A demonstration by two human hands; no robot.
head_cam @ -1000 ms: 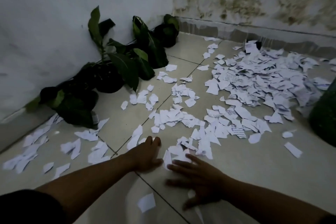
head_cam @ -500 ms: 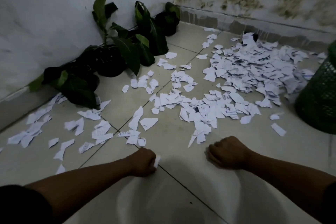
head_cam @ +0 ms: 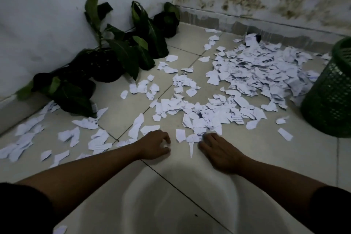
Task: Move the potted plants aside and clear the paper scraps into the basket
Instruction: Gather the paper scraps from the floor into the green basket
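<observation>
Paper scraps [head_cam: 201,119] lie on the tiled floor [head_cam: 247,157]; one long sliver points back toward the person between both hands. Right hand [head_cam: 218,148] rests, fingers spread, on the nearest scraps; left hand [head_cam: 154,144] curls loosely, possibly pinching a scrap. Basket [head_cam: 328,97] stands upright, far right; potted plants [head_cam: 106,62] line the left wall.

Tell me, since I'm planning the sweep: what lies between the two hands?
Head view: a few white paper scraps on the pale tiled floor between left hand and right hand.

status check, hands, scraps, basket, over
Left hand curled loosely on floor, right hand flat at pile edge. Paper scraps mostly uncollected. Basket right, potted plants at wall; path clear.
</observation>
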